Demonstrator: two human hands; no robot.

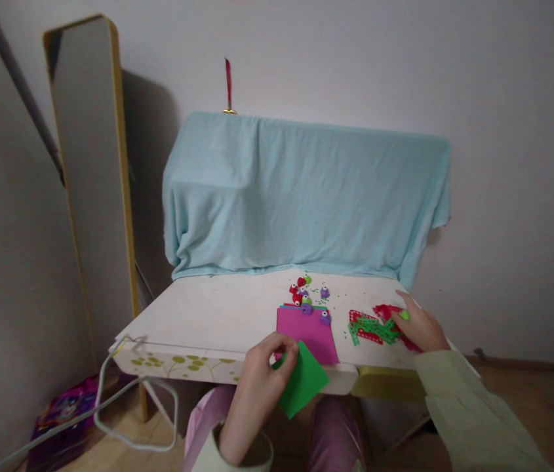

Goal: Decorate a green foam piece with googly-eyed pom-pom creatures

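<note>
My left hand [267, 362] pinches a square sheet of green paper [305, 381] by a corner, over the table's front edge. A small pink and white piece shows beside these fingers; I cannot tell whether it is held. At the right, my right hand [423, 326] has thumb and forefinger around a small light green paper punch [404, 314], mostly hidden. Under and beside it lie green punched paper strips [377, 330] and red punched paper strips [356, 319]. A magenta paper sheet [306, 331] tops a stack between the hands, with a purple punch [324, 317] on it.
Several small red, green and purple punches [297, 299] cluster behind the stack, among tiny green paper bits. A light blue cloth [306, 196] covers something at the table's back. A tall mirror [90, 170] and a white cable [102, 400] are at the left.
</note>
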